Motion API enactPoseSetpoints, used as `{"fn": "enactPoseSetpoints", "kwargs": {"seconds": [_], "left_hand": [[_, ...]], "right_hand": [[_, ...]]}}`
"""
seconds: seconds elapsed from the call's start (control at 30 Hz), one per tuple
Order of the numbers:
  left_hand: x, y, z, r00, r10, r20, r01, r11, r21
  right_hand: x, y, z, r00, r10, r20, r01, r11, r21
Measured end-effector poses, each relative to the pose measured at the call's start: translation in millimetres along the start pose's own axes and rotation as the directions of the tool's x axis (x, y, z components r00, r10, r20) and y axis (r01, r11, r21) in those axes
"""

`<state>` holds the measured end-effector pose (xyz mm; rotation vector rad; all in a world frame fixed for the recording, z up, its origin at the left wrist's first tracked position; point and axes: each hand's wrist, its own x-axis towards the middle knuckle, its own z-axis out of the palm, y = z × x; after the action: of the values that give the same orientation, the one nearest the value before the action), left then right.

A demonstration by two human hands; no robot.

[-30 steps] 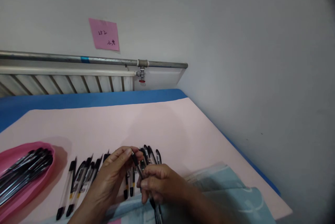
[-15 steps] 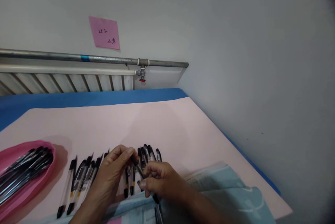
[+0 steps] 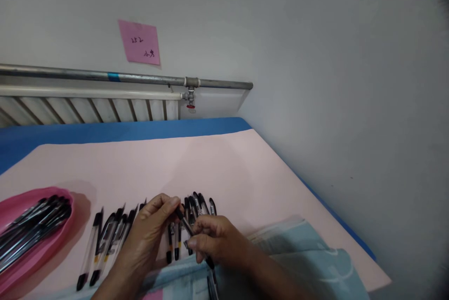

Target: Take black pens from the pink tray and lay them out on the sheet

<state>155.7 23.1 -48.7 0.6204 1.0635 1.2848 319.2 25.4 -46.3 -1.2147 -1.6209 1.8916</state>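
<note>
A pen [image 3: 184, 222] with dark parts slants between my two hands above the table. My left hand [image 3: 153, 220] pinches its upper end between thumb and forefinger. Lower down, the fingers of my right hand [image 3: 218, 239] are closed round the same pen, covering part of it. Left of my left hand lies a group of clear pens with black caps [image 3: 105, 248], some partly hidden by that hand. More such pens [image 3: 196, 204] lie just behind my hands. Near my lap, below my right hand, another dark pen shape [image 3: 212, 286] shows.
A pink basket [image 3: 72, 206] filled with black pens stands at the left. Light blue patterned cloth [image 3: 308, 253] covers the near right edge of the pink tabletop [image 3: 224, 169]. Behind are a radiator [image 3: 87, 108], a metal pipe [image 3: 150, 79] and a pink note [image 3: 140, 43] on the wall.
Both hands keep hold of the pen in almost the same place. My right hand's fingers have shifted slightly along it; the view has tilted a touch.
</note>
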Motion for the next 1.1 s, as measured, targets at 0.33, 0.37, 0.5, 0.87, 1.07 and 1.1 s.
{"fn": "enactPoseSetpoints", "kwargs": {"seconds": [0.33,0.37,0.5,0.87,1.07,1.1], "left_hand": [[-1.7,3.9,-3.8,0.996,-0.048,0.079,0.052,0.998,-0.040],[-1.0,3.5,-4.2,0.996,-0.046,0.071,0.049,0.998,-0.028],[1.0,0.2,-4.0,0.999,-0.013,0.035,0.012,1.000,0.014],[0.0,2.4,-6.9,0.992,-0.027,0.119,0.036,0.997,-0.072],[-2.5,4.8,-6.7,0.987,-0.078,0.141,0.088,0.994,-0.067],[-2.7,4.8,-6.6,0.986,-0.083,0.145,0.094,0.993,-0.068]], "right_hand": [[0.2,-0.8,-2.0,0.999,-0.036,0.034,0.036,0.999,0.007],[0.0,0.0,-1.7,0.999,-0.049,0.015,0.049,0.999,-0.009],[0.3,3.1,-0.5,0.996,-0.076,-0.037,0.073,0.994,-0.078],[1.1,-1.5,-4.2,0.999,-0.041,0.019,0.040,0.999,0.035],[-1.0,-5.4,-3.1,0.993,-0.035,0.114,0.021,0.993,0.120],[-1.2,-5.1,-3.0,0.992,-0.037,0.125,0.022,0.993,0.119]]}}
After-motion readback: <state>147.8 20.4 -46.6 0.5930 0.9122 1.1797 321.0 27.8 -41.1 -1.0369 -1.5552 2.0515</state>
